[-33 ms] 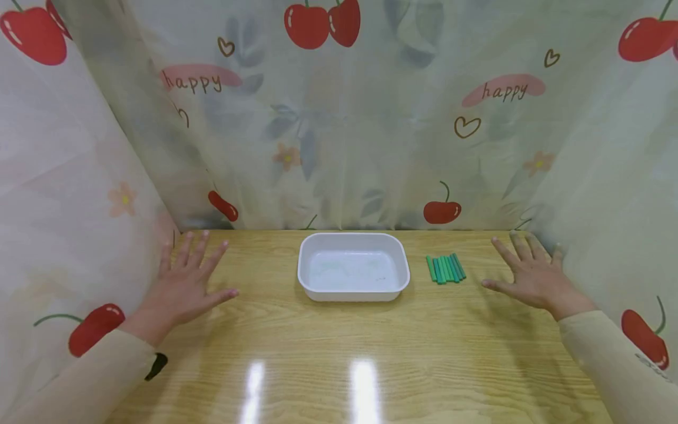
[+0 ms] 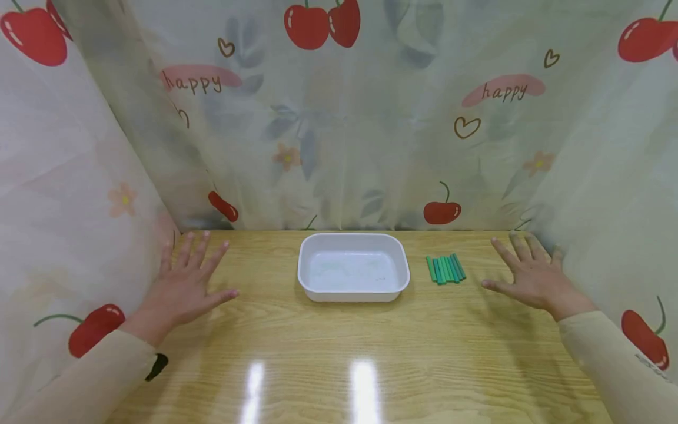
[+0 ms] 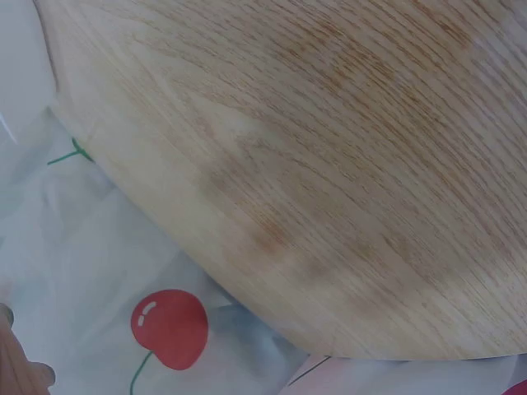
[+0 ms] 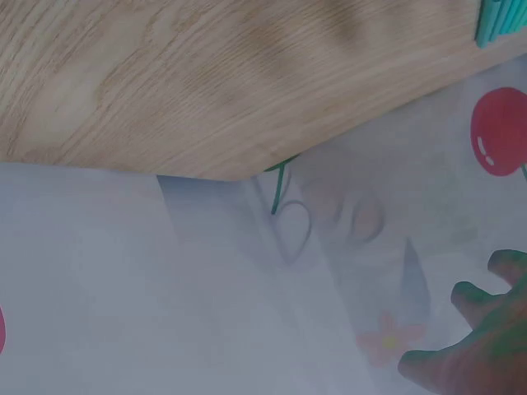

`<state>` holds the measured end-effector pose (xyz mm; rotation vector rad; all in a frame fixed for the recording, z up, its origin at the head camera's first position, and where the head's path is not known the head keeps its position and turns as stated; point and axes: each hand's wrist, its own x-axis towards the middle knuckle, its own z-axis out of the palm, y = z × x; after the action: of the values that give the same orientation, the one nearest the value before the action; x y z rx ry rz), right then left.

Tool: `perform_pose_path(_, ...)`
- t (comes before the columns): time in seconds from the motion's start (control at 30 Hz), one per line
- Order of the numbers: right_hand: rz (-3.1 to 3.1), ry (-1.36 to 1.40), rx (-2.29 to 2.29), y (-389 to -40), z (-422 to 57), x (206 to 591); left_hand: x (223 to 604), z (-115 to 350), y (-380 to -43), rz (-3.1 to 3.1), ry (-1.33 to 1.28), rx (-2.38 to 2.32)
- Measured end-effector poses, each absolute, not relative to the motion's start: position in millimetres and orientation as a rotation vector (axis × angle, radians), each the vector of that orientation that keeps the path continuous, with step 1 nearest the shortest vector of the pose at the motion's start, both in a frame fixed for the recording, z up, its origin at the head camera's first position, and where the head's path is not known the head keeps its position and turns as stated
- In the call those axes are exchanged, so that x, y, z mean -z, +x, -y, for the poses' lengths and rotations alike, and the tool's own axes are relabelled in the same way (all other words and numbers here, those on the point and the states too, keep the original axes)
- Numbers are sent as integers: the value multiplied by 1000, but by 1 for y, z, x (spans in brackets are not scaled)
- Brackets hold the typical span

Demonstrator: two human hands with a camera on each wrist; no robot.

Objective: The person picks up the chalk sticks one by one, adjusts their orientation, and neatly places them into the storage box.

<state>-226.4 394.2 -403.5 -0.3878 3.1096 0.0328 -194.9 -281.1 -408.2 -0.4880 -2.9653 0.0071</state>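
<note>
My left hand (image 2: 182, 288) is held over the left side of the table with its fingers straight and spread, holding nothing. On the far right, my right hand (image 2: 535, 280) is spread the same way, its thumb pointing towards a row of short green and teal sticks (image 2: 445, 269). Between the hands stands a white rectangular tub (image 2: 354, 295) with nothing in it but a few faint marks. The sticks lie side by side just right of the tub. Some fingertips (image 3: 23, 370) edge into the left wrist view, and several fingers (image 4: 469, 346) into the right wrist view.
The wood-grain table (image 2: 339, 341) carries two bright light reflections near its front. Cloth printed with cherries rises as a back wall (image 2: 339, 147) and as side walls to the left (image 2: 79, 235) and right (image 2: 609, 235), close beside each hand.
</note>
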Motion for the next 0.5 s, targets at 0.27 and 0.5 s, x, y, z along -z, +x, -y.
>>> perform_pose_path(0.27,-3098,-386,0,-222,-393,405,410,279,-195,2972,-483,-4)
perform_pose_path(0.5,-3126,-420,-52,-223,-391,407,415,283,-193,2973,-460,-9)
